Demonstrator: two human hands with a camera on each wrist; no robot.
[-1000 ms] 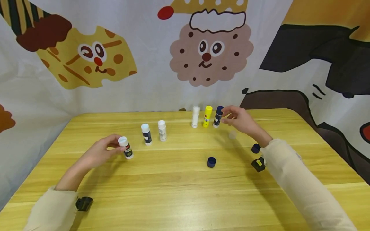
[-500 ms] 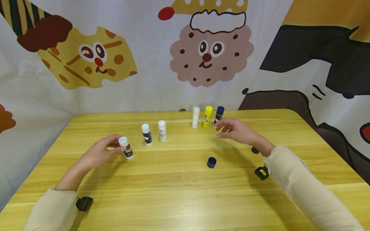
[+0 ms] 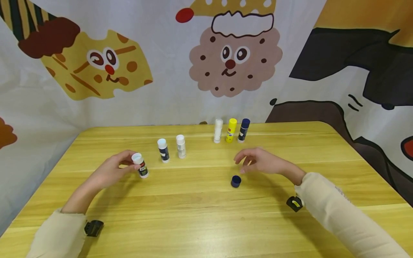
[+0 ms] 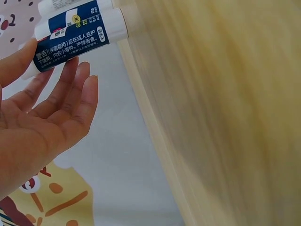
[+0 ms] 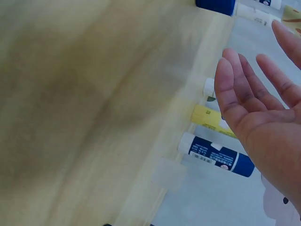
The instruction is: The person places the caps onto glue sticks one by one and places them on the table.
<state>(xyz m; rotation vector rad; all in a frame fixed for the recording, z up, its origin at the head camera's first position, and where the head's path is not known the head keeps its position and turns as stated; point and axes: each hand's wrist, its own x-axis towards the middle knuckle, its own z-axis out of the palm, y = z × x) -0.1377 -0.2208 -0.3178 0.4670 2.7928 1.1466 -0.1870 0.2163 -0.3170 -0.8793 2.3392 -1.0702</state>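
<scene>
At the left, my left hand (image 3: 109, 170) pinches an uncapped glue stick (image 3: 143, 171) between thumb and fingers; it stands upright on the table. Its dark blue label (image 4: 70, 47) with white print fills the top of the left wrist view. My right hand (image 3: 264, 161) hovers with loosely bent fingers and nothing in them, just behind and right of a dark blue cap (image 3: 236, 181) on the table. In the right wrist view that cap (image 5: 216, 5) lies at the top edge, and the palm (image 5: 273, 127) shows bare.
Two uncapped glue sticks, one blue-labelled (image 3: 163, 152) and one white (image 3: 181, 147), stand left of centre. Farther back stand a white (image 3: 218, 132), a yellow (image 3: 231, 131) and a dark blue glue stick (image 3: 243, 131), all capped. A translucent cap (image 5: 169, 173) lies near them. A printed cloth (image 3: 167, 96) hangs behind.
My right hand has come away from the dark blue glue stick at the back, moving toward me and slightly left to near the blue cap. The left hand holds still.
</scene>
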